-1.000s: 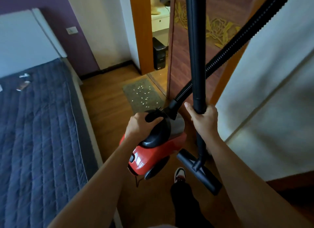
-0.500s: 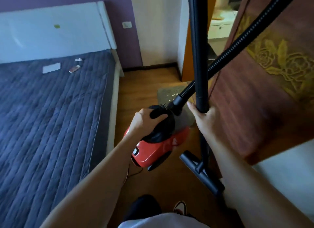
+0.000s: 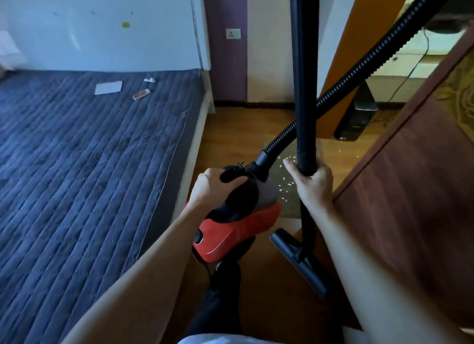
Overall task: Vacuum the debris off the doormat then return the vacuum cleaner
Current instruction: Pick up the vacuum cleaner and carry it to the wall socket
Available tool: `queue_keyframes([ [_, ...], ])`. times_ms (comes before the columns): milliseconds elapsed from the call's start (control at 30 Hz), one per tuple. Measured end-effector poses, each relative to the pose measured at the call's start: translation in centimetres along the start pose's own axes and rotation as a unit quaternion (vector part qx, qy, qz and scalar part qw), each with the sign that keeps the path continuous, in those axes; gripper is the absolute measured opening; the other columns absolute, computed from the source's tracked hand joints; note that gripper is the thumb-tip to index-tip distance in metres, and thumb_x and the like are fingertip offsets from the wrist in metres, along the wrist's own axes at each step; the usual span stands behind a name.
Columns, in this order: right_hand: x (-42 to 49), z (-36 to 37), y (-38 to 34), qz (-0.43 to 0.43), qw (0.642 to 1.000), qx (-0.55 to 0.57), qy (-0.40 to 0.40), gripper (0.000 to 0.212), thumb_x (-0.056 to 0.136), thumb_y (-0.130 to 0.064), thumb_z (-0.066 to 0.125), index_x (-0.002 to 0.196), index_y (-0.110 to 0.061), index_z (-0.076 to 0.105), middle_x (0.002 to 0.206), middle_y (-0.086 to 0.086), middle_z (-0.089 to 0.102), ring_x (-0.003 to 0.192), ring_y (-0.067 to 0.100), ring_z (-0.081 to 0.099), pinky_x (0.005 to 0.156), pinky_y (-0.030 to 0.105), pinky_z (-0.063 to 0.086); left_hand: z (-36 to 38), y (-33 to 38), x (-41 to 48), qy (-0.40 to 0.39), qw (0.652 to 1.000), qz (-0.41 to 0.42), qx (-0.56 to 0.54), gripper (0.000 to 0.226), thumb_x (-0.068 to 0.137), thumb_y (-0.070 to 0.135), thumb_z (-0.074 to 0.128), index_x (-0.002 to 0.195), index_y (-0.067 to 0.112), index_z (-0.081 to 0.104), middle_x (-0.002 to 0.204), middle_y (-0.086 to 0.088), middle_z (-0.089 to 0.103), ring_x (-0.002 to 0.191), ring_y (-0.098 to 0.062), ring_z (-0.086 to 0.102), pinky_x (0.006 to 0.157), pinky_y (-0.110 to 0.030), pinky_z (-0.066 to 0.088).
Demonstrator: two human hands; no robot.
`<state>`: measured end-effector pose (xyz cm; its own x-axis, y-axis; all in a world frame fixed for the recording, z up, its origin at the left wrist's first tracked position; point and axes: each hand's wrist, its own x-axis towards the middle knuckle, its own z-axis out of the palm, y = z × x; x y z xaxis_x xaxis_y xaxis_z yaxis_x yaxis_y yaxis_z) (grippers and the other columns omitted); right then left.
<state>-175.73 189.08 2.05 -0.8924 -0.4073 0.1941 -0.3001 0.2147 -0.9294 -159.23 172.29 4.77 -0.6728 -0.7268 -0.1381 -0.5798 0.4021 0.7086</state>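
A red and black vacuum cleaner (image 3: 236,231) hangs above the wooden floor, carried by its black top handle in my left hand (image 3: 218,187). My right hand (image 3: 311,182) grips the upright black wand (image 3: 304,87), whose floor nozzle (image 3: 298,259) hangs just above the floor. A ribbed black hose (image 3: 359,69) arcs from the vacuum body up to the top right. The grey-green doormat (image 3: 287,189) lies just beyond the vacuum, mostly hidden behind it, with pale debris bits (image 3: 286,183) scattered on it.
A bed with a blue quilt (image 3: 89,164) and white headboard fills the left. A brown wooden door (image 3: 410,202) stands close on the right. A black computer tower (image 3: 355,120) sits past the doorway. A wall socket (image 3: 233,33) is behind the bed.
The view has swung left and I have stepped forward; the doormat now sits closer, largely hidden behind the vacuum. Both hands keep the same holds.
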Motion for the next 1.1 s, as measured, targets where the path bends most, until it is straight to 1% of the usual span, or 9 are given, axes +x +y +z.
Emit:
queue_keyframes([
  [133,6.3,5.0,-0.8,0.012,1.000,-0.008,0.001,0.036,0.086,-0.035,0.083,0.074,-0.007,0.063,0.059,0.003,0.060,0.058,0.029,0.061,0.057,0.036,0.046,-0.7,-1.4,8.1,0.008,1.000,-0.013,-0.025,0.041,0.076,0.058,0.073,0.077,0.017,0.072,0.068,0.001,0.069,0.066,-0.015,0.068,0.059,-0.036,0.055],
  [267,13.0,9.7,-2.5,0.007,1.000,-0.026,-0.014,0.036,0.088,-0.032,0.082,0.070,-0.018,0.055,0.069,0.024,0.065,0.064,0.038,0.063,0.055,0.044,0.048,-2.4,-1.4,16.7,-0.009,1.000,-0.005,-0.021,0.038,0.079,0.056,0.072,0.064,0.023,0.061,0.064,0.004,0.064,0.060,-0.013,0.063,0.049,-0.025,0.045],
  [333,16.3,12.2,-3.2,0.005,1.000,-0.022,-0.011,0.032,0.088,-0.032,0.082,0.072,-0.025,0.055,0.069,0.014,0.066,0.063,0.030,0.063,0.055,0.040,0.045,-3.8,-1.4,20.9,-0.011,1.000,-0.010,-0.020,0.037,0.078,0.058,0.071,0.068,0.023,0.063,0.068,0.003,0.065,0.062,-0.011,0.063,0.050,-0.025,0.047],
  [467,22.4,16.4,-3.3,-0.031,0.999,-0.031,-0.002,0.023,0.089,-0.031,0.081,0.082,-0.018,0.064,0.067,-0.012,0.060,0.062,0.006,0.058,0.058,0.015,0.040,-6.5,-1.2,28.8,-0.001,1.000,0.021,-0.016,0.043,0.078,0.059,0.071,0.080,0.016,0.069,0.074,0.000,0.068,0.069,-0.015,0.066,0.057,-0.029,0.052],
  [633,27.9,19.9,-4.2,-0.045,0.997,-0.052,0.015,0.022,0.089,-0.032,0.081,0.088,-0.014,0.069,0.068,-0.016,0.058,0.064,0.001,0.057,0.055,0.006,0.037,-9.2,-0.6,35.6,0.010,0.999,0.049,-0.012,0.041,0.081,0.054,0.072,0.072,0.015,0.066,0.067,0.001,0.065,0.064,-0.016,0.065,0.054,-0.029,0.050],
  [767,32.5,22.3,-4.5,-0.052,0.997,-0.061,0.000,0.027,0.091,-0.033,0.079,0.089,-0.008,0.069,0.071,-0.005,0.063,0.067,0.000,0.060,0.055,0.008,0.040,-10.3,-0.6,41.1,0.027,0.999,0.037,-0.017,0.041,0.077,0.058,0.073,0.074,0.017,0.068,0.070,0.002,0.068,0.069,-0.015,0.067,0.061,-0.035,0.057],
  [867,36.6,24.2,-3.8,-0.056,0.998,-0.029,0.004,0.026,0.090,-0.033,0.080,0.093,-0.009,0.071,0.083,0.010,0.074,0.080,0.020,0.069,0.067,0.023,0.052,-10.5,-0.8,45.3,0.032,0.999,0.031,-0.030,0.047,0.072,0.065,0.070,0.081,0.019,0.072,0.072,0.003,0.070,0.071,-0.013,0.069,0.067,-0.039,0.059],
  [967,41.0,26.3,-2.7,-0.057,0.998,-0.015,-0.006,0.019,0.090,-0.032,0.080,0.090,-0.017,0.069,0.081,0.003,0.073,0.081,0.020,0.069,0.070,0.023,0.053,-10.3,-0.5,49.4,0.032,0.999,0.012,-0.037,0.045,0.072,0.065,0.070,0.090,0.025,0.075,0.078,0.005,0.072,0.074,-0.010,0.069,0.071,-0.037,0.060],
  [1100,48.0,29.0,-1.2,-0.064,0.998,-0.010,-0.023,0.017,0.090,-0.032,0.080,0.087,-0.021,0.067,0.078,-0.008,0.070,0.079,0.015,0.069,0.073,0.025,0.053,-9.9,0.6,56.3,0.037,0.999,-0.007,-0.033,0.038,0.074,0.063,0.071,0.087,0.028,0.074,0.075,0.007,0.072,0.074,-0.008,0.069,0.070,-0.033,0.060],
])
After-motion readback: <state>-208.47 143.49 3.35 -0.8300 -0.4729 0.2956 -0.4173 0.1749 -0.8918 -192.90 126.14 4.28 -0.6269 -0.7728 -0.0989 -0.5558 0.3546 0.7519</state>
